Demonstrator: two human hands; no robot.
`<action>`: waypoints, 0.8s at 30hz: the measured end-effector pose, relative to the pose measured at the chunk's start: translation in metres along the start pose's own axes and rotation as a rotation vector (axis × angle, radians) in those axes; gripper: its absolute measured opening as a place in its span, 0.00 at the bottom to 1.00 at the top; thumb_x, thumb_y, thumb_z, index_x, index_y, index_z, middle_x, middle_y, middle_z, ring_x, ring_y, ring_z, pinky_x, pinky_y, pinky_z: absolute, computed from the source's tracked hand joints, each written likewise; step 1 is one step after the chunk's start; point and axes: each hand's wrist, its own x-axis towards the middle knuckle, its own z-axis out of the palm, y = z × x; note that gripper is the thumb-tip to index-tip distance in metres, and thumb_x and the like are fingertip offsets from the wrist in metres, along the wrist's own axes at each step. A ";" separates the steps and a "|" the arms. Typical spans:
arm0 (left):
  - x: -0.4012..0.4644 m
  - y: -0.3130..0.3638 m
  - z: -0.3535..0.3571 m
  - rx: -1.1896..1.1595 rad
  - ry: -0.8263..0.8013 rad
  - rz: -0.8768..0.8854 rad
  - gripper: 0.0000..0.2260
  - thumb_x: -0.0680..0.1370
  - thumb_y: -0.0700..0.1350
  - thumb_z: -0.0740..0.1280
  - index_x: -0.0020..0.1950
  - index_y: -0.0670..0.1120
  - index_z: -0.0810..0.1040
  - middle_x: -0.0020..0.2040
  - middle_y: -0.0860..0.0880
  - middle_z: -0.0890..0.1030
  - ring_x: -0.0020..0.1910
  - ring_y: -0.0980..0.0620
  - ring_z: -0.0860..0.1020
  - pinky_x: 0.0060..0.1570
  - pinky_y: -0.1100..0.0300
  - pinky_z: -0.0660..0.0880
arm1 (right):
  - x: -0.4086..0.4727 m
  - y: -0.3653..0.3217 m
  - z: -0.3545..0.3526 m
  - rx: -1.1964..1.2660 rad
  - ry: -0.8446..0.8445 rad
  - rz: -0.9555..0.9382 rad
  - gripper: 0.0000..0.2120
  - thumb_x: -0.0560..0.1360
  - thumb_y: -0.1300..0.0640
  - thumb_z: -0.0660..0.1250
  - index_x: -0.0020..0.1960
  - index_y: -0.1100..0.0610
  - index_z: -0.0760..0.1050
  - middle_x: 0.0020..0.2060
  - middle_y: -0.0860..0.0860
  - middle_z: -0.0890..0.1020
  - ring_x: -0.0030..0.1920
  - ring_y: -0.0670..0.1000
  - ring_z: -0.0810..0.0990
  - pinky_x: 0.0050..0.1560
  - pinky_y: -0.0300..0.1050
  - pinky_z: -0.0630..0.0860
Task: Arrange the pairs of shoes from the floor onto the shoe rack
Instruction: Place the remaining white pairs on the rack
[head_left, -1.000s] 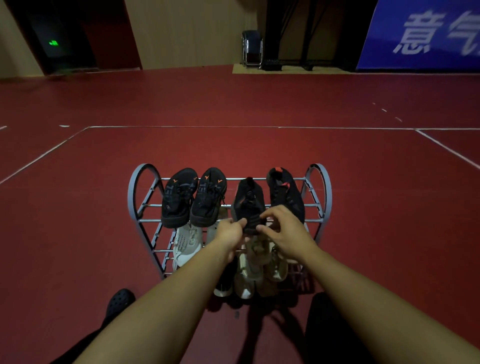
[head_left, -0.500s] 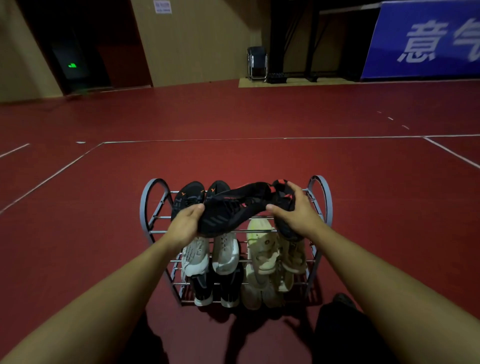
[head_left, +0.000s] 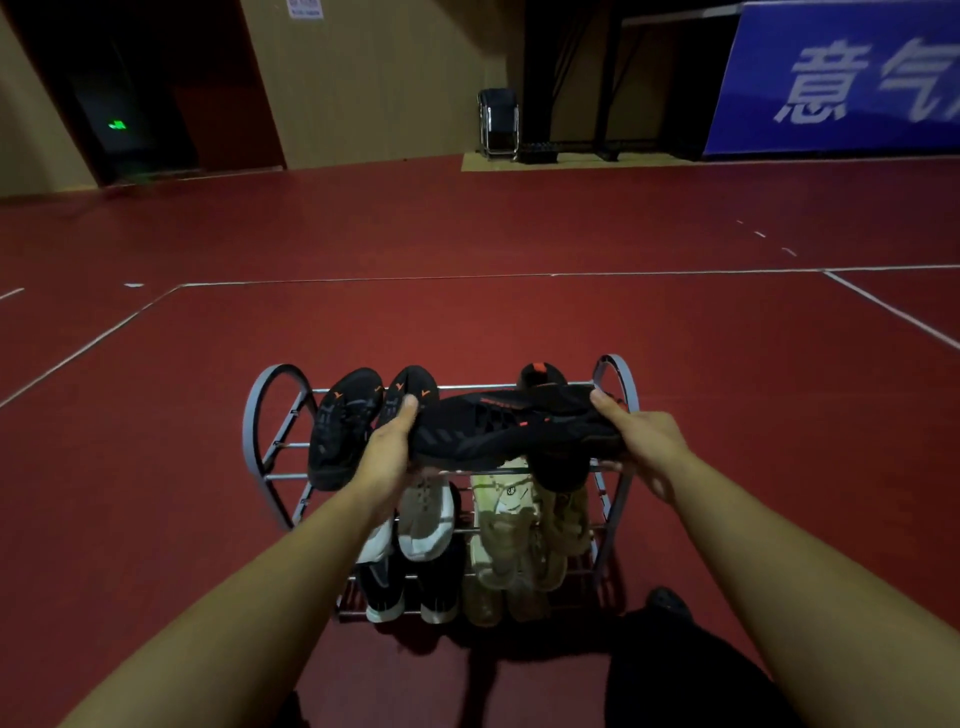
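My left hand (head_left: 389, 449) grips one end of a black shoe with orange marks (head_left: 509, 428), thumb on top and fingers curled beneath, while my right hand (head_left: 641, 444) clamps the other end the same way. The shoe lies sideways between the two hands, held level just above the top shelf of the grey metal shoe rack (head_left: 270, 415) on the red floor (head_left: 156, 493). Both forearms reach forward and converge slightly toward the rack, wrists straight. To the left of the held shoe, a black pair with orange logos (head_left: 345, 426) rests on the top shelf, touching my left hand's side. Behind the shoe, near my right hand, its black mate (head_left: 543, 374) lies on the same shelf. Lower shelves carry white sneakers (head_left: 426, 519), beige sneakers (head_left: 504, 519) and a dark pair with white soles (head_left: 384, 592).
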 end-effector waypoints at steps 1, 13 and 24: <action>0.002 -0.006 0.013 -0.144 0.027 -0.040 0.26 0.83 0.65 0.54 0.59 0.47 0.81 0.55 0.43 0.86 0.55 0.44 0.84 0.54 0.48 0.80 | 0.000 0.000 -0.003 0.054 0.045 -0.002 0.27 0.68 0.47 0.79 0.50 0.70 0.79 0.48 0.64 0.85 0.44 0.60 0.86 0.34 0.50 0.83; 0.062 -0.106 0.140 0.162 0.115 -0.372 0.22 0.73 0.48 0.78 0.57 0.34 0.77 0.50 0.39 0.83 0.45 0.42 0.83 0.47 0.49 0.83 | 0.000 0.018 0.003 0.520 0.061 0.127 0.22 0.75 0.57 0.74 0.64 0.67 0.73 0.68 0.62 0.74 0.44 0.58 0.82 0.61 0.62 0.78; 0.056 -0.050 0.049 0.381 0.289 0.149 0.14 0.86 0.38 0.58 0.70 0.43 0.74 0.61 0.45 0.76 0.61 0.43 0.77 0.66 0.48 0.75 | 0.006 0.022 0.001 0.467 0.072 0.006 0.18 0.74 0.64 0.74 0.62 0.65 0.78 0.50 0.58 0.84 0.48 0.54 0.85 0.47 0.49 0.81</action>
